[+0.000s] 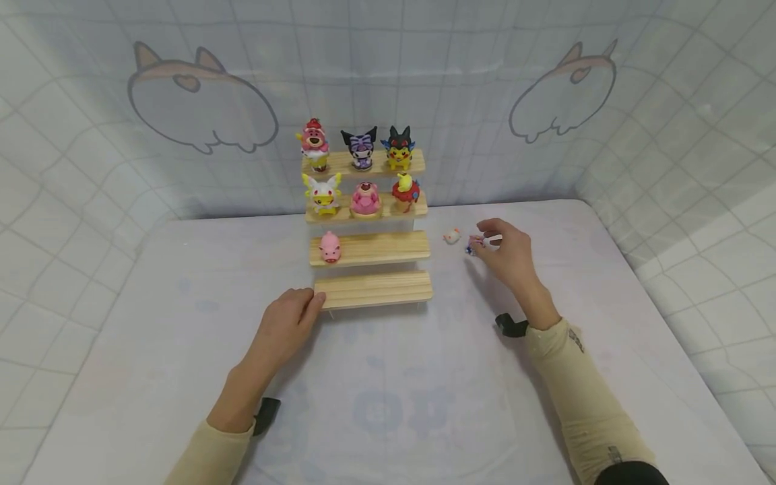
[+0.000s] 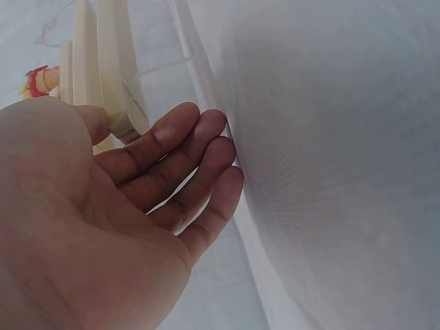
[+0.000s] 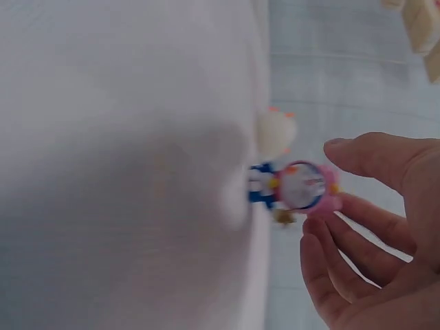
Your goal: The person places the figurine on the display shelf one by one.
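So my right hand (image 1: 506, 252) is out past the right end of the wooden shelf (image 1: 368, 248), toward the far right part of the table (image 1: 182, 323), and my fingers (image 3: 357, 234) are curled loosely around a tiny toy figure (image 3: 302, 187). Thumb sits over the top, fingertips underneath, so it's a light pinch and not a fist. The figure is small and a bit blurry in the wrist view: pink body, a round bluish-white face or dome in the middle, a blue bit sticking out on one side and a speck of yellow. I can't say what character it is. It's right down at the tabletop, and whether it's touching the cloth I can't tell.

Just beside it on the table, a little nearer the shelf, lies a second small white figure (image 1: 451, 236) with orange bits on top.

My left hand (image 1: 285, 323) rests at the left end of the shelf's lowest step, fingers (image 2: 179, 137) relaxed and mostly straight, tips against the wood, gripping nothing.

The shelf has four steps. Three figures stand on the top one, three on the next, and one pink pig (image 1: 330, 247) is at the left of the third.

No readable writing or brand names anywhere. The backdrop cloth only has outline drawings of a cat-eared cartoon shape (image 1: 200, 101).
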A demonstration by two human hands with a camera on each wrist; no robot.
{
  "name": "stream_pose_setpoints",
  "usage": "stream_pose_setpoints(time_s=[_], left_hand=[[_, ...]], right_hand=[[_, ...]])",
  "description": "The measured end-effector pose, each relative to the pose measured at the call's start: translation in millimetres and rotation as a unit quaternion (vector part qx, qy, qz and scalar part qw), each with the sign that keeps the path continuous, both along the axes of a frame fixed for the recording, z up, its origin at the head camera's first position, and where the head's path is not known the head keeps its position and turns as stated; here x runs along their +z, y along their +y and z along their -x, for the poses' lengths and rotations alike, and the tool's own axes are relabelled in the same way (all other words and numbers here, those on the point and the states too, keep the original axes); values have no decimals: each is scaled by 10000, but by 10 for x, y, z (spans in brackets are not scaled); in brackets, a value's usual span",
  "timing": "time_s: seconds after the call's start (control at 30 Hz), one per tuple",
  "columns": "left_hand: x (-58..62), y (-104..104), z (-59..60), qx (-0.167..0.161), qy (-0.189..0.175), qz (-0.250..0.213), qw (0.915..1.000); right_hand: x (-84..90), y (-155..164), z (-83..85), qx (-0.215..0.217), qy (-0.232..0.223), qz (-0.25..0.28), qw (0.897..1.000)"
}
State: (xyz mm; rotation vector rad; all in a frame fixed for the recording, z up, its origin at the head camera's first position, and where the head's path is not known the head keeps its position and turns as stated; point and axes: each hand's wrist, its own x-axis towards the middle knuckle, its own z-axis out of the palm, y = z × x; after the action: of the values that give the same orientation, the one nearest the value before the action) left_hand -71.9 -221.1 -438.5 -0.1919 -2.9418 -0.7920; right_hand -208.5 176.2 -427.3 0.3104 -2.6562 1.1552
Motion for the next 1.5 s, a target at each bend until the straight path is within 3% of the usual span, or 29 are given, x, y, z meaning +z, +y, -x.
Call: stream_pose_setpoints(time_s=[0.23,0.53,0.83,1.13,1.5], left_hand=[[15,1,1,17,11,20,10000],[0,9,-1,16,-21,-7,10000],[-13,9,-4,1,-8,-22,10000],[-19,5,-15,8,50,-35,10000],[-15,6,-29,-19,144,-45,9999]], right_hand=[[-124,12,60,73,-326,-24,9994],[-139,39,57,-45,-130,-21,9999],[143,-11,-41,71,928,327,9951],[368,-153,-166,319,863,291,9953],[622,-398,-434,873,1241,207,9882]])
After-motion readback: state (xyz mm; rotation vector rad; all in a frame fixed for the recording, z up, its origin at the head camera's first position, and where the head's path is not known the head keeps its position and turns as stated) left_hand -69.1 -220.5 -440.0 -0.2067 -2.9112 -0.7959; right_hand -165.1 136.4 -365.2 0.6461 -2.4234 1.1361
